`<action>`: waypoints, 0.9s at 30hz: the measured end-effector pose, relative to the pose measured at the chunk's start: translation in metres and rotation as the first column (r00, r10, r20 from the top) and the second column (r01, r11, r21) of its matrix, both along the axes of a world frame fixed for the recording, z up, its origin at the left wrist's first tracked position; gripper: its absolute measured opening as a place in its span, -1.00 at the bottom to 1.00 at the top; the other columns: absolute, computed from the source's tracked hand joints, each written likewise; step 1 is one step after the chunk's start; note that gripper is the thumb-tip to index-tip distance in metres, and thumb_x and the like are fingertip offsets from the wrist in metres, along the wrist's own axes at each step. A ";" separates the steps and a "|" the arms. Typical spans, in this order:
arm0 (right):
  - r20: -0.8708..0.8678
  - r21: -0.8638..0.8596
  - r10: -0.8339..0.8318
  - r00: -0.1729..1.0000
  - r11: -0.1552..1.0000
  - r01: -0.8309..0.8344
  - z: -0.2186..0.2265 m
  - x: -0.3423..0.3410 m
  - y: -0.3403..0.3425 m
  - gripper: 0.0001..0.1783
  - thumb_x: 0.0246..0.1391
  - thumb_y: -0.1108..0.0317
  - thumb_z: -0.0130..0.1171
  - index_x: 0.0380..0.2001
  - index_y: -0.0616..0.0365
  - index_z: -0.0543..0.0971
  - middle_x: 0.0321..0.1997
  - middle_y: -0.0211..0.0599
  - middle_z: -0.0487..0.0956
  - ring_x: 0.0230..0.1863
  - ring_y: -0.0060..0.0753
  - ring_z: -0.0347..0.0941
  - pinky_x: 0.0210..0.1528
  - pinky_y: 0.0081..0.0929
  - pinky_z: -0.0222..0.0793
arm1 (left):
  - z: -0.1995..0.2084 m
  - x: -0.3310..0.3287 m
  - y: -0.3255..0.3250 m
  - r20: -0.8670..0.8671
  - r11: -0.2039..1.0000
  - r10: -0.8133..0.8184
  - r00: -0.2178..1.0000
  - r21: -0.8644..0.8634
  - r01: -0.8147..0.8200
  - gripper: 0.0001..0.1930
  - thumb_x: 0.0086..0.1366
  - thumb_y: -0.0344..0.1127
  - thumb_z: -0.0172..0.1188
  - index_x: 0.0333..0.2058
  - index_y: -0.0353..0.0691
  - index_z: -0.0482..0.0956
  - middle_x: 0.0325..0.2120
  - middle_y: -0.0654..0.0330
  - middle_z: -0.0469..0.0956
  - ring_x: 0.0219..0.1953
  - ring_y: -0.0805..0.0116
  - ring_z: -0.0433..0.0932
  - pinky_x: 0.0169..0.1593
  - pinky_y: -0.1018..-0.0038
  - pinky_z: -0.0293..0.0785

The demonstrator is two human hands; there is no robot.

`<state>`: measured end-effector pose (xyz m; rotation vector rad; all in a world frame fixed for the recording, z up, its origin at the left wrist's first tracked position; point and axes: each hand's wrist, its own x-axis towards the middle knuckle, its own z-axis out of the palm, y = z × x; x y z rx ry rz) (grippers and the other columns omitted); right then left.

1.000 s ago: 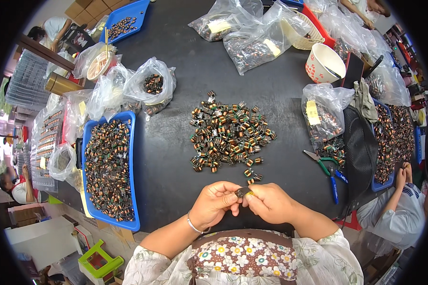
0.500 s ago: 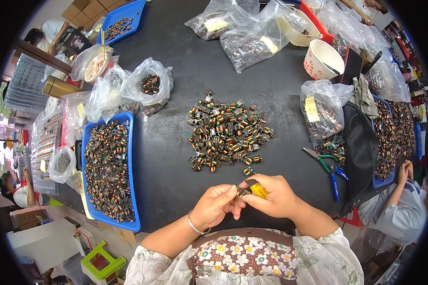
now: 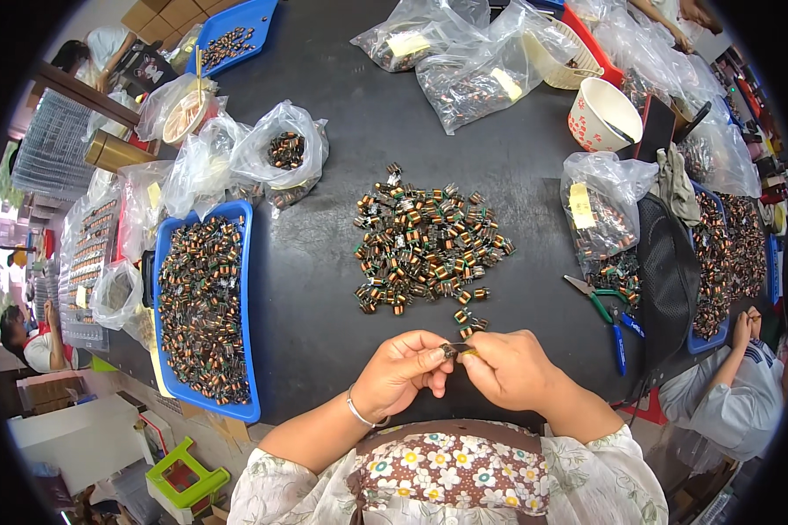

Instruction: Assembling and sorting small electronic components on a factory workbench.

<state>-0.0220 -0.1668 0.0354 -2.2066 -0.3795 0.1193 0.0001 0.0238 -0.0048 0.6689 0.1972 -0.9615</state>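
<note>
Between the fingertips of my left hand [image 3: 404, 372] is a small copper-wound coil [image 3: 448, 351], mostly covered by the fingers. My right hand [image 3: 518, 369] closes around a small tool with a yellow body [image 3: 469, 352]. Its thin dark tip meets the coil, and most of it is hidden in my fist, so its exact kind does not show. Just beyond the hands a few loose coils [image 3: 466, 320] lie on the black table. Behind them spreads a large pile of copper coils [image 3: 429, 245] with dark and green parts.
On the left stands a blue tray [image 3: 250, 350] full of coils, with an open plastic bag [image 3: 311, 144] behind it. Green-handled pliers [image 3: 597, 302] and a blue-handled tool [image 3: 619, 350] lie at right, beside a black mesh bag [image 3: 665, 262]. A person [image 3: 727, 385] sits at far right.
My right hand has turned and slid slightly right, hiding most of the yellow tool and bringing its tip to the coil. Another loose coil now lies near my hands. The whole view has shifted slightly.
</note>
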 end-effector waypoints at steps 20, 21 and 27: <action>0.141 -0.113 0.028 0.990 0.994 -0.012 0.002 -0.002 0.005 -0.91 -0.14 0.44 0.10 -0.60 0.17 0.41 -0.69 -0.24 0.43 -0.70 -0.16 0.38 -0.65 -0.34 0.30 | 0.002 -0.001 -0.001 0.040 0.999 0.027 0.999 0.044 -0.029 -0.84 0.20 -0.39 0.08 -0.29 -0.37 0.46 -0.45 0.12 0.51 -0.51 0.43 0.49 -0.43 0.51 0.50; 0.140 -0.108 0.030 0.990 0.994 -0.014 0.002 -0.002 0.005 -0.92 -0.14 0.44 0.09 -0.60 0.17 0.41 -0.69 -0.24 0.42 -0.70 -0.16 0.38 -0.65 -0.34 0.30 | 0.002 -0.001 -0.001 0.040 0.999 0.028 0.999 0.043 -0.029 -0.84 0.20 -0.39 0.08 -0.29 -0.37 0.46 -0.45 0.12 0.51 -0.51 0.43 0.49 -0.43 0.51 0.50; 0.092 -0.133 0.060 0.994 0.990 -0.048 0.004 -0.002 0.007 -0.89 -0.11 0.41 0.06 -0.62 0.16 0.38 -0.70 -0.24 0.42 -0.69 -0.14 0.38 -0.64 -0.31 0.30 | 0.000 -0.003 -0.001 0.057 0.998 0.045 0.997 0.043 -0.047 -0.85 0.19 -0.42 0.09 -0.29 -0.37 0.46 -0.44 0.09 0.52 -0.51 0.43 0.50 -0.43 0.51 0.51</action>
